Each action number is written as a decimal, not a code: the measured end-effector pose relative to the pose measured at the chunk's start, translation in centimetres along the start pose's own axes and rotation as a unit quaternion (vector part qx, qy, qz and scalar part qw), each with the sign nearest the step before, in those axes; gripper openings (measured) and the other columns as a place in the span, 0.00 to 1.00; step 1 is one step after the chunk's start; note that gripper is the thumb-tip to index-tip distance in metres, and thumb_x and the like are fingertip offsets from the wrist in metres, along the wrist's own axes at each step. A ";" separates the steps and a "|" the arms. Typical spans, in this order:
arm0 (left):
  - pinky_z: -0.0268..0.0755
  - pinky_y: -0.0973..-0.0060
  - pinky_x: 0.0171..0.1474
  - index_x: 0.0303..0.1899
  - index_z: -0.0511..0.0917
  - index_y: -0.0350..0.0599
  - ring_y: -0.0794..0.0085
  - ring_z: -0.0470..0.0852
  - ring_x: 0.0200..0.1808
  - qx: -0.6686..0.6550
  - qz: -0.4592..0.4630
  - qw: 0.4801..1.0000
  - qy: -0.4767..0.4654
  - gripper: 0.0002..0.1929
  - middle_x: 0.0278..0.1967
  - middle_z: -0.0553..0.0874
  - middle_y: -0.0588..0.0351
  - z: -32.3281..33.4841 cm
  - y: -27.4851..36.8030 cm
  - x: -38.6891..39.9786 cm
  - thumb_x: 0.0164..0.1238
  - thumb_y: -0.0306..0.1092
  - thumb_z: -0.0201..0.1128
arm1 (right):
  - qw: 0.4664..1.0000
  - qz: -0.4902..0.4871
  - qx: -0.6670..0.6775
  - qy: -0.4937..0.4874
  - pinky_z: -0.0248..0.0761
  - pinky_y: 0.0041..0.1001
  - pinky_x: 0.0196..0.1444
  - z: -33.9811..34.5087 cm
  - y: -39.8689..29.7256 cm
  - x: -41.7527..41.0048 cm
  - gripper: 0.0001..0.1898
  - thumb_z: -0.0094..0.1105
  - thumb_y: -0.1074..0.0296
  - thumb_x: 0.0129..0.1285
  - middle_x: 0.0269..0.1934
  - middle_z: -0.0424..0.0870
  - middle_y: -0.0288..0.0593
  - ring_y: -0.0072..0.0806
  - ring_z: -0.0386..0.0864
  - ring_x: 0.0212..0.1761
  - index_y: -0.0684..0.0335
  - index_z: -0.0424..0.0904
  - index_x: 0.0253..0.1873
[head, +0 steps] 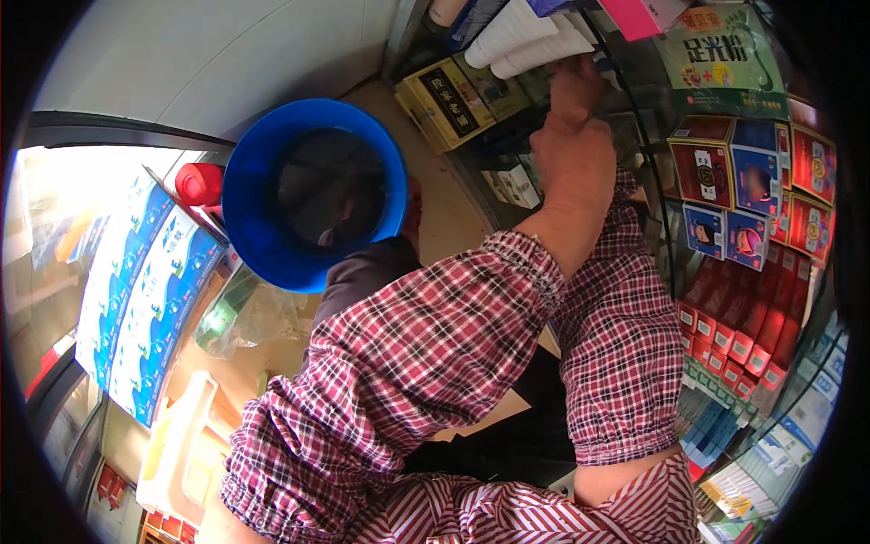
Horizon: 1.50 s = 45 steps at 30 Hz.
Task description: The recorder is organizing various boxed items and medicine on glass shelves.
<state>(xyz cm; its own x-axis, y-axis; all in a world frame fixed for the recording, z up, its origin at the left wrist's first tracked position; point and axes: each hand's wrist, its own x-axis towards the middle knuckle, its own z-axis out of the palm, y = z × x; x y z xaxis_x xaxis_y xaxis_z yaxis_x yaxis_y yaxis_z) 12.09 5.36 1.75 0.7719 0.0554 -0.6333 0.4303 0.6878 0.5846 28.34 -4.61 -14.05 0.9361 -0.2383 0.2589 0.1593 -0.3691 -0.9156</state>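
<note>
My left arm, in a red plaid oversleeve, reaches up into the glass display shelving. My left hand (574, 149) is bent with its fingers turned away. Just beyond it, at the shelf, is what looks like my right hand (578, 88), its wrist hidden behind the left. Its fingertips are close to the end of a white squeeze tube (544, 56), with a second white tube (513, 30) beside it. Whether either hand holds something cannot be seen. A yellow box (448, 102) with dark lettering lies left of the hands.
A blue plastic bucket (316, 265) holding dark liquid stands on the floor. Beside it is a red plastic container (198, 184). Blue-and-white cartons (146, 299), a clear plastic bag (262, 313) and a pale plastic stool (180, 449) are at left. Red boxes (741, 326) fill shelves at right.
</note>
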 end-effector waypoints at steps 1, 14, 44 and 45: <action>0.60 0.72 0.56 0.47 0.75 0.36 0.69 0.70 0.48 -0.014 -0.005 1.000 0.001 0.15 0.44 0.76 0.53 0.6 -0.1 -0.2 0.59 0.32 0.56 | 0.996 -0.005 0.077 -0.040 0.67 0.25 0.29 -1.3 1.0 1.2 0.16 0.52 0.64 0.68 0.42 0.82 0.34 0.20 0.79 0.34 0.57 0.75 0.59; 0.58 0.68 0.57 0.47 0.78 0.45 0.66 0.69 0.54 -0.038 -0.010 0.998 -0.040 0.15 0.49 0.76 0.55 -1.2 1.1 -0.9 0.57 0.34 0.57 | 0.965 -0.136 -0.215 0.067 0.63 0.44 0.56 1.6 -2.7 -2.8 0.20 0.48 0.58 0.66 0.54 0.75 0.59 0.55 0.70 0.56 0.66 0.71 0.56; 0.59 0.73 0.35 0.40 0.72 0.54 0.77 0.71 0.31 0.001 0.044 0.998 0.042 0.06 0.31 0.75 0.65 -4.1 3.6 2.3 0.64 0.39 0.55 | 0.943 0.152 -0.203 -0.213 0.70 0.39 0.52 -11.5 -12.4 -37.4 0.23 0.55 0.70 0.59 0.53 0.73 0.57 0.49 0.75 0.53 0.63 0.67 0.60; 0.59 0.72 0.36 0.41 0.72 0.54 0.76 0.71 0.33 0.006 0.032 0.999 0.036 0.07 0.33 0.75 0.65 -4.0 3.4 2.8 0.64 0.40 0.55 | 0.948 0.160 -0.203 -0.188 0.71 0.40 0.51 -14.1 -13.6 -39.6 0.23 0.56 0.70 0.59 0.53 0.73 0.58 0.49 0.75 0.52 0.62 0.68 0.60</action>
<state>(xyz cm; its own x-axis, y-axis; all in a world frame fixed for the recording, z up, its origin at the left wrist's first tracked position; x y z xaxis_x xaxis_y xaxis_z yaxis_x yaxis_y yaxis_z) 13.87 10.77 -0.04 0.7617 0.1513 -0.6300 0.3881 0.6721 0.6306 -15.30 -2.82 -7.53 0.9739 -0.0878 -0.2091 -0.2135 -0.6659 -0.7149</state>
